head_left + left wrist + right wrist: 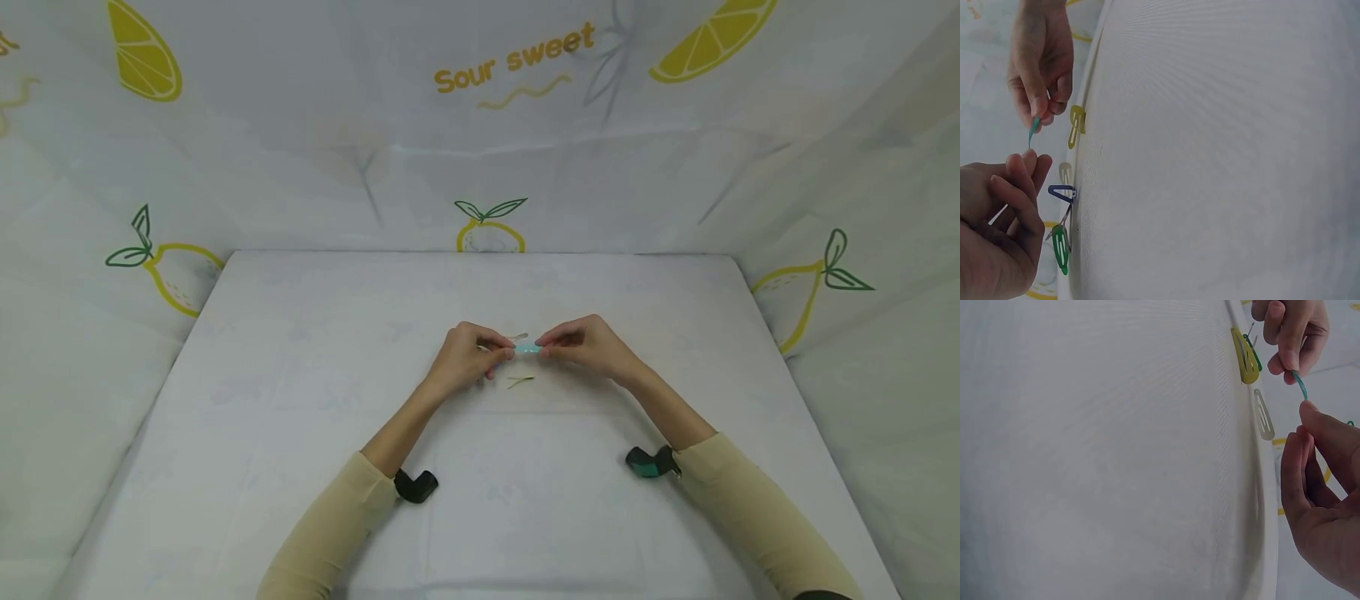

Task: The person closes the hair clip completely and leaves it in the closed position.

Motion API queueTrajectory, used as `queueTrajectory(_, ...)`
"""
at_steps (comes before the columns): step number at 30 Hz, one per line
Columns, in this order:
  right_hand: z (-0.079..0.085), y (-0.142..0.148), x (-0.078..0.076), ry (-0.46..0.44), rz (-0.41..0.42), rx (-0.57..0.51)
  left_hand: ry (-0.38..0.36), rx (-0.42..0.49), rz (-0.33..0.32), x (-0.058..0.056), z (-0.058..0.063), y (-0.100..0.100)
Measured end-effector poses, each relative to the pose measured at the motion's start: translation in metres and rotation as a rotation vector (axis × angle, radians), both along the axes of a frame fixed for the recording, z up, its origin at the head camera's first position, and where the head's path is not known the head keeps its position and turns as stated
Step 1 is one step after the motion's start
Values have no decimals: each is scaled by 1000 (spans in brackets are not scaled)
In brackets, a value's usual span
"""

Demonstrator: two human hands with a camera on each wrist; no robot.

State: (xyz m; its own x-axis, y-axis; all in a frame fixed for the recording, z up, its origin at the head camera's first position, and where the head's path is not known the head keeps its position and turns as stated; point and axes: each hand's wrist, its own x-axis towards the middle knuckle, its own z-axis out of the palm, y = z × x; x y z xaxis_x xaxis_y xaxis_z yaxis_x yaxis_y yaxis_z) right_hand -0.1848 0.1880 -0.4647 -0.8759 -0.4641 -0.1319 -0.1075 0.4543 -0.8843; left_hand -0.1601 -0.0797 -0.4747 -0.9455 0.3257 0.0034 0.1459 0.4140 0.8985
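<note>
A teal snap hair clip is stretched between two hands above the white table. My left hand pinches one end of it with thumb and fingers, and my right hand pinches the other. From the left wrist view the teal clip looks thin and edge-on; the right wrist view shows it slightly bent. Fingertips cover both ends. On the table near the hands lie a yellow hair clip and a pale beige hair clip.
The left wrist view also shows a blue hair clip and a green hair clip on the table. White cloth with lemon prints hangs behind the table's far edge and at both sides. Black wrist cameras sit below the forearms.
</note>
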Motion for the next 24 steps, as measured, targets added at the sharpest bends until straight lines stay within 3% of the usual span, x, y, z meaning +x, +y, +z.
queueTrajectory(7, -5, 1, -4, -29, 15, 4, -26, -19, 0, -2, -1, 1)
queueTrajectory(24, -7, -3, -8, -7, 43, 60, -26, -96, -24, -9, -4, 4)
